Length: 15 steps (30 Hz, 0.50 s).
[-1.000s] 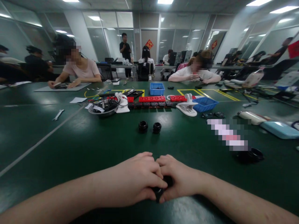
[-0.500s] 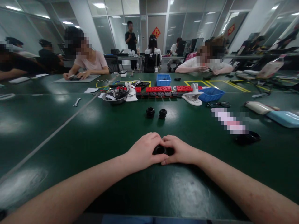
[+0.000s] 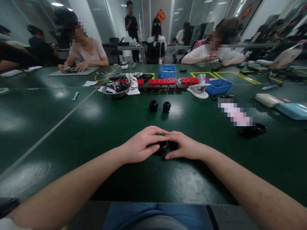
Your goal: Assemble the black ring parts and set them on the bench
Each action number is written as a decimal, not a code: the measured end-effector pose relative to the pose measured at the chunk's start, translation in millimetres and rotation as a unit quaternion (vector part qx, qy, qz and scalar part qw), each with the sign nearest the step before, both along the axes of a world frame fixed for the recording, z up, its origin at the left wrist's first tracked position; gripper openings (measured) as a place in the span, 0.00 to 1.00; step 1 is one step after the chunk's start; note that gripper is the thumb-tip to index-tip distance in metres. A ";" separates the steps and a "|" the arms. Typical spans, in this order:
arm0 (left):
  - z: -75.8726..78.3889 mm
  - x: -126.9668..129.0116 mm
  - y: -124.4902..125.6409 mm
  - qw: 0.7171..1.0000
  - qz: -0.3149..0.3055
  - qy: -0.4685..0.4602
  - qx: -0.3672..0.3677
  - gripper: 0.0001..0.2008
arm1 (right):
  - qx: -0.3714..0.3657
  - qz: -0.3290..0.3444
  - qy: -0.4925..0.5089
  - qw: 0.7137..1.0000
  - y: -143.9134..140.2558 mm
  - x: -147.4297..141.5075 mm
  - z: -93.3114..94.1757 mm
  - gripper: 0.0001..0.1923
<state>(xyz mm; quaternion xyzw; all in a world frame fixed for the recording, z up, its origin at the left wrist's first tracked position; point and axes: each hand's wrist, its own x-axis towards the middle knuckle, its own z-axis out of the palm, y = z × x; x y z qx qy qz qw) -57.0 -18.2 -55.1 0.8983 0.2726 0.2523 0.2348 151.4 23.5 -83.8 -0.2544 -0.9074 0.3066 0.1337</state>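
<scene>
My left hand [image 3: 140,146] and my right hand [image 3: 183,145] meet over the green table [image 3: 96,127], both closed around a small round black part [image 3: 163,147]. Only the part's rim shows between my thumbs. My fingertips touch above it. Two similar black round parts [image 3: 153,105] [image 3: 166,106] stand side by side farther out on the table, apart from both hands.
Beyond them lie a metal bowl of cables [image 3: 116,90], red and black strips [image 3: 163,81], two blue bins [image 3: 168,71] [image 3: 218,87], a white clamp [image 3: 199,89]. A black ring [image 3: 255,129] sits at right, a wrench [image 3: 75,95] at left. Other people sit across the table.
The view has tipped down and my hands now lie farther out on the table. Their grip has loosened, so more of the black part shows between them.
</scene>
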 end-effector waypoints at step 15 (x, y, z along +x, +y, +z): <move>-15.2 20.3 -9.8 0.979 0.191 0.030 -0.057 0.18 | 0.007 -0.030 -0.054 0.998 -14.8 -0.7 10.9 0.13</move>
